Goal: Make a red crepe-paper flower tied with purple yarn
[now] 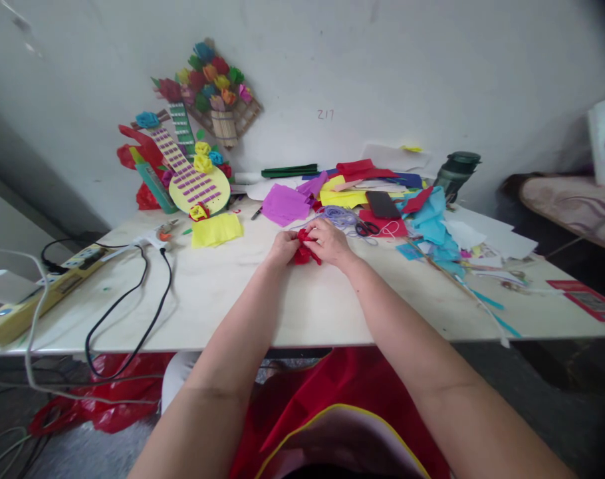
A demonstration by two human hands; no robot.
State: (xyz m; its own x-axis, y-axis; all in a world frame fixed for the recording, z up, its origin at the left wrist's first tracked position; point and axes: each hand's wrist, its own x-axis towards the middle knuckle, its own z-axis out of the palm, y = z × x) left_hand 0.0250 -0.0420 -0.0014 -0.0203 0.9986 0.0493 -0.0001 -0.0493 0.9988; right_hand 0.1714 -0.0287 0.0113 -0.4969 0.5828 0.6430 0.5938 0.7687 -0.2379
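Head view, looking down: both hands meet near the middle of the surface (307,306), a bit towards the far side. The left hand (282,249) and right hand (330,243) are both pinched shut on a crumpled bit of red paper (304,253), fingers curled around it from either side. The paper sits right between them, down at the surface, though I can't tell if it's actually resting on it.

Just behind the right hand there's a tangle of purple string (338,215), with scissors (367,228) beside it. Purple paper (284,203) lies behind the hands, and yellow paper (217,230) is off to the left. There's a heap of blue paper (435,223) on the right, with a dark green bottle (456,171) by the wall behind it. A paper guitar (193,181) leans on the wall at far left. A black cable (133,296) loops over the near left edge, next to a power strip (58,269).
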